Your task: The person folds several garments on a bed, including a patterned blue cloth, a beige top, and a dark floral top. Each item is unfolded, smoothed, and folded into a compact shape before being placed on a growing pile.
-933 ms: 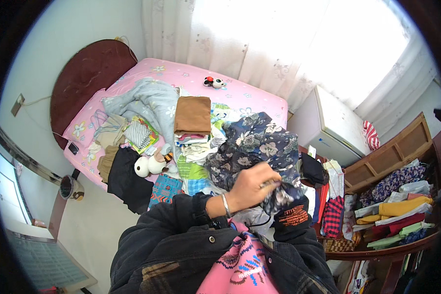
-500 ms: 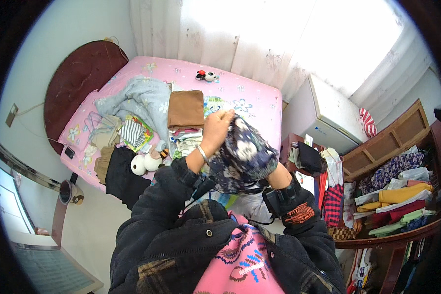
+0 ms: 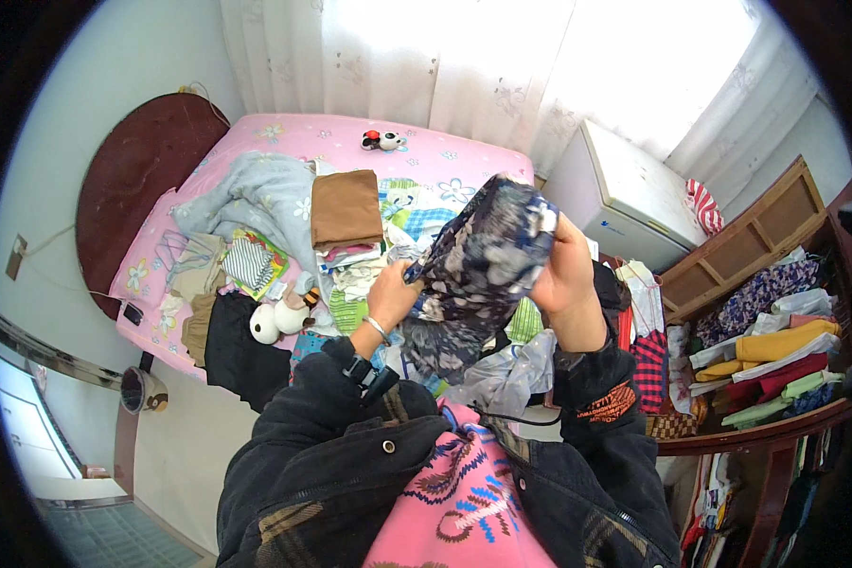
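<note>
A dark navy garment with pale flowers (image 3: 488, 256) is stretched between my two hands above the near side of the bed. My left hand (image 3: 391, 295) is closed in a pinch on its left edge. At its upper right side, my right hand (image 3: 570, 275) grips the cloth, with some fingers hidden behind it. The lower part hangs over the clothes below, and its exact kind cannot be made out. Just beyond my left hand, a folded brown cloth (image 3: 346, 210) tops a stack of folded clothes. A clear plastic bag (image 3: 506, 379) lies under the garment.
On the pink bed (image 3: 303, 133) are a grey blanket (image 3: 256, 194), black trousers (image 3: 241, 336), a white plush toy (image 3: 276, 320) and a small panda toy (image 3: 381, 140). At right stand a white chest freezer (image 3: 625, 185) and an open wooden cabinet (image 3: 767, 452) of clothes.
My right hand has come out from inside the garment and now holds its upper right side. My left hand has lowered to the garment's left edge. The cloth is raised and spread wider.
</note>
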Demonstrator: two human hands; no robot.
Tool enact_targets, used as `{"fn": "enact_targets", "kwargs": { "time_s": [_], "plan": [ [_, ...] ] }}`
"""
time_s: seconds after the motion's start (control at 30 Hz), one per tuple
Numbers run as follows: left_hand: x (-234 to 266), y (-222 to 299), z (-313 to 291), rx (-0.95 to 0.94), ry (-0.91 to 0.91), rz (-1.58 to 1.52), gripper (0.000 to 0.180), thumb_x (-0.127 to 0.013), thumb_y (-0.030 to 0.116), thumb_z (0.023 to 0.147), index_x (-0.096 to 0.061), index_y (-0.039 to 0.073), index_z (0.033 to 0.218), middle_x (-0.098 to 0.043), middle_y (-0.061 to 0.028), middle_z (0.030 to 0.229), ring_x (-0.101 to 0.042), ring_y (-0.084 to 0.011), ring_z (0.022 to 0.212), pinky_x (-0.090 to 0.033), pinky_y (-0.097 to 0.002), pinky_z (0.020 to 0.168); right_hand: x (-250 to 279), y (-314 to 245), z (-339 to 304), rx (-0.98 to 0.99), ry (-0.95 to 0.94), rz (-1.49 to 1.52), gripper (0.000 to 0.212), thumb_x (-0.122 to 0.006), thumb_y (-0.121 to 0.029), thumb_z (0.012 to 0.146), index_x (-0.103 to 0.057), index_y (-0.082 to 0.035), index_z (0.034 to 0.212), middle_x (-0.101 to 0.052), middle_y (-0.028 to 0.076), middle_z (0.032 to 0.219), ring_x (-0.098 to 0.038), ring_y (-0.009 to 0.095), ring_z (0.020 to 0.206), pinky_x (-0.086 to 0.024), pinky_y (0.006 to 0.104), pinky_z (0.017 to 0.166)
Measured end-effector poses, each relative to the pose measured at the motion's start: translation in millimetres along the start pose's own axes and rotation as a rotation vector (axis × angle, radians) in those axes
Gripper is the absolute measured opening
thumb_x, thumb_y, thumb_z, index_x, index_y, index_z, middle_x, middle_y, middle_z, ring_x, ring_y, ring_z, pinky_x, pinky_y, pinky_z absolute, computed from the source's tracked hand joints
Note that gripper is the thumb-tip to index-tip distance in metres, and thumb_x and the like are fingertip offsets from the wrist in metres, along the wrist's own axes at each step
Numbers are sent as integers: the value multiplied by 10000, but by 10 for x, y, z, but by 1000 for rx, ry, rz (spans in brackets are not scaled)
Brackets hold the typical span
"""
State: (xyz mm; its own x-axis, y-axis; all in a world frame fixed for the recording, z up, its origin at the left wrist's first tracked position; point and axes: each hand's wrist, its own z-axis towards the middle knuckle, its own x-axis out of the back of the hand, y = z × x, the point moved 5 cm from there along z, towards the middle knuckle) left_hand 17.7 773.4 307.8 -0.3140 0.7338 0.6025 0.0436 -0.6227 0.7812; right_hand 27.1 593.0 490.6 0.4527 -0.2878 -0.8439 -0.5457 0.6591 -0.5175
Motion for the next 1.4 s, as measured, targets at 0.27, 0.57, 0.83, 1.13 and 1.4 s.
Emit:
{"fn": "enact_targets", "kwargs": {
  "time_s": [0.27,0.57,0.83,1.13,1.4],
  "plan": [
    [-906,-278,-600,791,-721,-777,457,-402,292,919,-356,124,1342,-507,-123,1268,-574,-353,1032,-445,-650,821,-220,54,65,163,-52,-60,385,-505,-95,859,-433,-47,1234,-505,118,1236,-465,245,1167,-338,420,1016],
    [48,370,-339,224,-770,-2139,562,-375,336,902,-338,56,1387,-321,-170,1433,-292,-336,1327,-190,-530,1095,503,-745,4,334,79,-207,415,-453,-287,922,-498,25,1191,-556,193,1189,-542,300,1098,-379,479,991],
    [401,620,-106,143,-766,-2140,508,-422,336,922,-427,-3,1301,-467,-176,1321,-460,-333,1206,-319,-505,1042,1376,115,-259,158,677,-809,372,-560,-183,877,-500,-36,1214,-542,64,1130,-535,184,954,-444,316,822],
    [317,638,-217,171,-604,-1182,489,-669,-75,676,-577,27,1146,-634,-60,1047,-623,-149,893,-506,-283,810,635,543,-141,-133,166,-1136,244,-638,-226,853,-642,11,910,-588,-35,781,-498,50,716,-434,242,655],
    [247,-70,24,-76,-95,-54,286,-566,-17,648,-636,3,925,-665,-124,844,-630,-270,765,-486,-364,695,459,129,-215,-10,106,-572,212,-572,-214,907,-653,-19,926,-670,33,847,-609,83,705,-495,229,642]
  ]
}}
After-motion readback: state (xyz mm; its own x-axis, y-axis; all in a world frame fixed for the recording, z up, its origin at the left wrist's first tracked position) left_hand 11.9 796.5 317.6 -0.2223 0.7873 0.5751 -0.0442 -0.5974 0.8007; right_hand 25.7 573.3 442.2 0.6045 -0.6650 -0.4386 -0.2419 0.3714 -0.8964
